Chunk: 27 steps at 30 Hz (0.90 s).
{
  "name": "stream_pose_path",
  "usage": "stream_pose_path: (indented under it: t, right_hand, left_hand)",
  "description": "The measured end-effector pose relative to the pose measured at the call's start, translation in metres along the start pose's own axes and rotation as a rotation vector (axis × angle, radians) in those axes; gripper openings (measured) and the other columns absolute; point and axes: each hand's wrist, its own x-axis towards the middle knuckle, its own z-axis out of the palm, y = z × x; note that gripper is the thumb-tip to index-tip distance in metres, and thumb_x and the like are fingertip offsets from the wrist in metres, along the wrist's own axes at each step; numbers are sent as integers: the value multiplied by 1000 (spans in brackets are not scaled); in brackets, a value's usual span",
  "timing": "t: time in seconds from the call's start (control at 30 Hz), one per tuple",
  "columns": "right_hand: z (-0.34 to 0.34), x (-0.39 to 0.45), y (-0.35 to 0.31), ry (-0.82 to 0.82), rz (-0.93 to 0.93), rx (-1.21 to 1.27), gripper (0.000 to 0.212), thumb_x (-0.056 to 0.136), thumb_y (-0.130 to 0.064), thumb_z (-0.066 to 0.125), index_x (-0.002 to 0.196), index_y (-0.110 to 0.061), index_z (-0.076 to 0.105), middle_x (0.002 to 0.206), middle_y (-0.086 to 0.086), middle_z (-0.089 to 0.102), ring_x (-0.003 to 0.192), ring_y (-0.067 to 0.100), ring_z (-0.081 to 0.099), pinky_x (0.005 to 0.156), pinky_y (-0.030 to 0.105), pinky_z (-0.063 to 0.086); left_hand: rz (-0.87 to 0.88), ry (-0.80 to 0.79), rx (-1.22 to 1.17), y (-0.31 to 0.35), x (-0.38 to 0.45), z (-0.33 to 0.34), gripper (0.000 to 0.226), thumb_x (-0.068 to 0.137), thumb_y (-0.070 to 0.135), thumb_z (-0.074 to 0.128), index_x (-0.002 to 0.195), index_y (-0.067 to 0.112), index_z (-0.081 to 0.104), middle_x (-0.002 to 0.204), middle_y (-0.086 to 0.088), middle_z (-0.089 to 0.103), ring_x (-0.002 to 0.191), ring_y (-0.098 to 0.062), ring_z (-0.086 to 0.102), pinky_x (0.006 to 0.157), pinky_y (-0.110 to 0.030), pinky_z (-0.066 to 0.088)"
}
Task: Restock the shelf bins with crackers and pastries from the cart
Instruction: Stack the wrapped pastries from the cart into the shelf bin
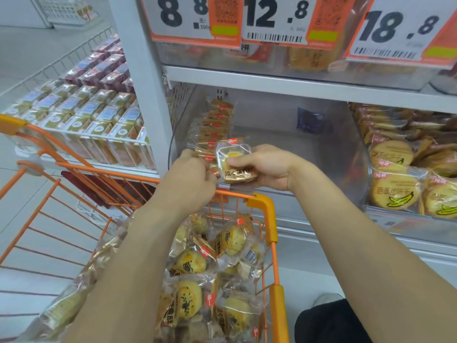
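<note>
From the head camera, the right hand (265, 167) holds a wrapped pastry (236, 160) at the front lip of a clear plastic shelf bin (321, 154), thumb curled over the wrapper's face and fingers beneath it. The left hand (190, 169) is beside it, its fingers curled in at the packets along the bin's left side; whether it actually pinches one cannot be told, since the fingertips are hidden. A row of packets (215, 127) stands on edge against the bin's left wall, running from front to back, while the rest of the bin floor is bare and glossy.

Below the hands is an orange wire cart (268, 209), its corner just under the bin's front edge. It is piled with more wrapped pastries (197, 266), round and yellow with dark sesame on top.

The neighbouring bin on the right holds round banana crackers (395, 191) in clear bags, some upright at the front. The white shelf (296, 85) above carries another row of bins and large orange-edged price cards (274, 18) reading 8.8, 12.8 and 18.8.

To the left, a white wire rack (81, 115) displays small boxed goods in neat rows, gold ones nearer and purple ones farther back. The floor (29, 53) is pale, shiny tile. A dark trouser leg and a light shoe (326, 299) show at the lower right.
</note>
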Motion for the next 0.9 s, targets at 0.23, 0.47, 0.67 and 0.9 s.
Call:
stream_pose_path:
  t: [0.23,0.47,0.67,0.9]
  right_hand:
    - [-35,4,-10,314,-62,-16,22,92,7,55,111,-1,63,98,18,68,93,31,69,95,46,55]
    - [-45,61,-9,525,-103,-83,33,87,-5,70,116,-21,67,107,6,74,96,25,72,95,44,56]
    - [-63,124,4,627,-168,63,48,78,-10,78,125,-15,70,113,4,72,104,24,65,91,33,55]
    - [-50,124,1,882,-274,-189,35,94,-7,61,127,-19,65,115,5,58,97,19,60,75,10,50]
  left_hand:
    - [-44,54,102,11,-4,4,34,99,23,44,103,-2,66,132,-17,47,119,-34,42,101,-44,38]
    - [50,140,17,14,-4,13,36,91,12,48,123,4,61,143,-13,41,132,-33,32,111,-46,32]
    - [238,-55,102,14,-4,26,46,104,42,28,143,27,48,158,5,31,151,-16,8,120,-44,-5]
    - [205,-64,127,16,-5,26,55,102,52,26,137,22,57,154,6,37,150,-16,9,119,-47,-2]
